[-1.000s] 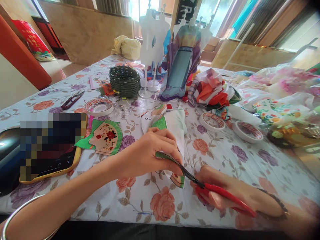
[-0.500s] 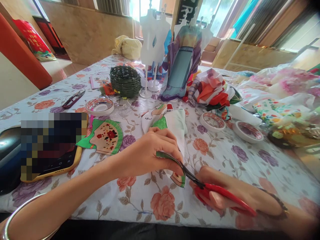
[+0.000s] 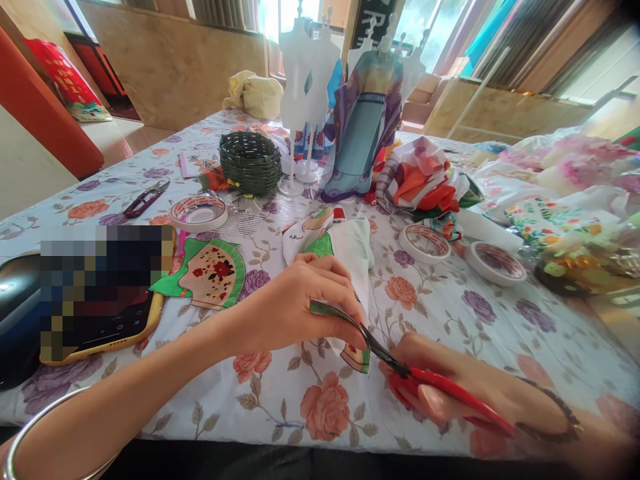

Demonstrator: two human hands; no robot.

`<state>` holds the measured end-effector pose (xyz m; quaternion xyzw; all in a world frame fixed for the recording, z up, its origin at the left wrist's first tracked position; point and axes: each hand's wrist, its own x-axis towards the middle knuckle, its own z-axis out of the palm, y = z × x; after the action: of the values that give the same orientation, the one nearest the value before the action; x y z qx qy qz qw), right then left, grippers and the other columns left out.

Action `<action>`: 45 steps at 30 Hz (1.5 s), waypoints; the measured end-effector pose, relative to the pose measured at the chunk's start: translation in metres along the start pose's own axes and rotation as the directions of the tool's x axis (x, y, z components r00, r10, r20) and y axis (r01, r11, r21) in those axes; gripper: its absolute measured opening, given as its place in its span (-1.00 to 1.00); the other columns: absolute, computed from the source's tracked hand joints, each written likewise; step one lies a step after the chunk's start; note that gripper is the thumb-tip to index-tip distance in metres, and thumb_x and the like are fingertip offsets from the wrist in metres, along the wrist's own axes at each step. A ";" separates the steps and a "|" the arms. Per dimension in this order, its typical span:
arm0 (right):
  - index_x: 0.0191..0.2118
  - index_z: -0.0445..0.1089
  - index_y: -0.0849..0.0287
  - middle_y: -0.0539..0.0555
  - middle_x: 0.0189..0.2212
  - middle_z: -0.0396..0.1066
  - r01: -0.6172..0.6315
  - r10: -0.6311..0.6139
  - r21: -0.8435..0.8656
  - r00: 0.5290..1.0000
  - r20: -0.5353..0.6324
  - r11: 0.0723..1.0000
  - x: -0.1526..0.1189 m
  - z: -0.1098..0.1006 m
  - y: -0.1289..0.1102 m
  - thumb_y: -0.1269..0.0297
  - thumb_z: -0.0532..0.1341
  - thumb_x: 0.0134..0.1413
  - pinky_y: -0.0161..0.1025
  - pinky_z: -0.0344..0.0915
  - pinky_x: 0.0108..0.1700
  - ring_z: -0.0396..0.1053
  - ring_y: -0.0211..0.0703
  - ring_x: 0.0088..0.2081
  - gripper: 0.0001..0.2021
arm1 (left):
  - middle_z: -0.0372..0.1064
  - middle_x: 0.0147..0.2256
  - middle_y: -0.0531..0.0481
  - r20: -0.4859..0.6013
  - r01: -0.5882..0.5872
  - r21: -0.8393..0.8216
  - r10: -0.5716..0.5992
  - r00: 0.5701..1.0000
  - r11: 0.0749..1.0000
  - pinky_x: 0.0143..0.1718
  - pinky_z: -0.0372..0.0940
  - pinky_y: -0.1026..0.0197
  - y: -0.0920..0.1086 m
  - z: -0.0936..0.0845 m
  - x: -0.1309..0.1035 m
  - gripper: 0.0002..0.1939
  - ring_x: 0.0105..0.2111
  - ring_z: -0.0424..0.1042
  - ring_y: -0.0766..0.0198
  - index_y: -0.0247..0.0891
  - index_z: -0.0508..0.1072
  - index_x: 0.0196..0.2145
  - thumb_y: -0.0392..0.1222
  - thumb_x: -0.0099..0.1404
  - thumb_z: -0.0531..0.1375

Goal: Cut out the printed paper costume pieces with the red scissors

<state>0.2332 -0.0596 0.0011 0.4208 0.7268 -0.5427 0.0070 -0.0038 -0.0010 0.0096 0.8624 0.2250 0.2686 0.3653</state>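
Note:
My left hand [image 3: 325, 297] pinches a piece of printed fabric [image 3: 356, 358] with a green edge, fingers closed over it. White cloth with green and printed parts [image 3: 356, 247] extends beyond the knuckles. In my right hand [image 3: 430, 373] is a pair of red-handled scissors [image 3: 450, 393], its dark blades at the fabric edge beside my left fingertips. How far the blades are apart is hard to make out. A cut fabric piece [image 3: 213, 273], green-bordered with red and dark flowers, lies left of my left hand.
A yellow-cased phone [image 3: 110, 293] lies at left, with thread snips [image 3: 147, 199] and a tape roll [image 3: 199, 212] behind it. A dark woven basket [image 3: 251, 163] and small white dress forms [image 3: 310, 80] stand farther back. Two tape rolls [image 3: 425, 243] lie at right, near bagged materials [image 3: 575, 207].
Almost nothing differs. Both hands, the fabric and the scissors keep nearly the same places, with only a very slight shift.

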 end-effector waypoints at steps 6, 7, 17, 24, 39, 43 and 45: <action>-0.64 0.00 0.14 -0.10 -0.68 -0.04 -0.013 0.011 0.054 0.999 0.041 0.998 0.000 -0.002 -0.003 -0.44 -0.04 0.02 -0.30 -0.16 -0.55 -0.09 -0.36 -0.59 -0.33 | 0.52 -0.43 0.10 0.000 -0.007 -0.007 0.007 1.000 1.000 0.05 0.08 0.12 -0.001 0.000 0.000 -0.92 -0.19 0.36 0.27 -0.24 0.56 -0.46 -0.25 0.13 0.39; -0.64 0.01 0.14 -0.09 -0.69 -0.03 -0.018 0.014 0.066 0.999 0.048 0.998 0.000 -0.002 -0.003 -0.46 -0.05 0.00 -0.31 -0.15 -0.56 -0.08 -0.36 -0.60 -0.32 | 0.52 -0.43 0.10 -0.001 -0.010 -0.006 0.010 1.000 1.000 0.05 0.07 0.12 -0.002 0.000 0.000 -0.92 -0.19 0.37 0.27 -0.24 0.56 -0.46 -0.25 0.13 0.39; -0.65 0.03 0.14 -0.09 -0.70 0.00 -0.023 0.016 0.141 0.999 0.052 0.990 0.002 -0.001 -0.004 -0.55 -0.05 -0.13 -0.32 -0.16 -0.58 -0.08 -0.38 -0.61 -0.28 | 0.50 -0.44 0.09 0.003 -0.004 0.006 0.004 1.000 1.000 0.05 0.08 0.10 0.000 0.000 0.000 -0.93 -0.18 0.36 0.26 -0.24 0.56 -0.45 -0.26 0.14 0.38; -0.65 0.00 0.13 -0.10 -0.69 -0.05 -0.017 0.016 0.069 1.000 0.013 0.997 0.002 0.001 -0.001 -0.51 -0.09 -0.05 -0.31 -0.16 -0.56 -0.10 -0.35 -0.59 -0.29 | 0.53 -0.42 0.10 0.007 0.008 0.000 -0.008 1.000 1.000 0.08 0.07 0.09 0.000 -0.001 0.001 -0.93 -0.18 0.38 0.25 -0.22 0.56 -0.46 -0.27 0.12 0.39; -0.65 0.12 0.17 -0.05 -0.68 0.13 -0.116 0.112 0.101 0.993 0.049 0.988 -0.002 -0.005 -0.005 -0.50 0.01 -0.10 -0.35 0.04 -0.56 0.06 -0.35 -0.60 -0.29 | 0.54 -0.44 0.09 0.039 0.026 -0.040 -0.025 0.999 0.999 0.08 0.11 0.10 0.000 0.000 0.000 -0.95 -0.19 0.38 0.25 -0.21 0.59 -0.45 -0.26 0.12 0.39; -0.63 0.16 0.18 -0.03 -0.66 0.19 -0.110 0.106 0.114 0.993 0.045 0.987 -0.003 -0.004 0.002 -0.43 0.02 -0.02 -0.35 0.12 -0.53 0.12 -0.33 -0.58 -0.33 | 0.53 -0.44 0.08 0.037 0.013 -0.058 -0.011 0.999 0.998 0.06 0.11 0.12 0.000 0.001 0.000 -0.95 -0.18 0.38 0.24 -0.22 0.59 -0.44 -0.27 0.12 0.39; -0.62 0.16 0.18 -0.03 -0.65 0.19 -0.116 0.111 0.111 0.993 0.050 0.987 -0.004 -0.004 0.003 -0.43 0.02 -0.02 -0.36 0.14 -0.53 0.12 -0.34 -0.58 -0.33 | 0.53 -0.45 0.07 0.045 0.004 -0.058 -0.002 0.999 0.998 0.06 0.11 0.12 0.000 0.001 0.000 -0.95 -0.18 0.37 0.24 -0.25 0.59 -0.44 -0.28 0.11 0.39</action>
<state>0.2396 -0.0587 0.0020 0.4493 0.6692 -0.5911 0.0295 -0.0031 -0.0021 0.0088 0.8568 0.2101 0.2551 0.3958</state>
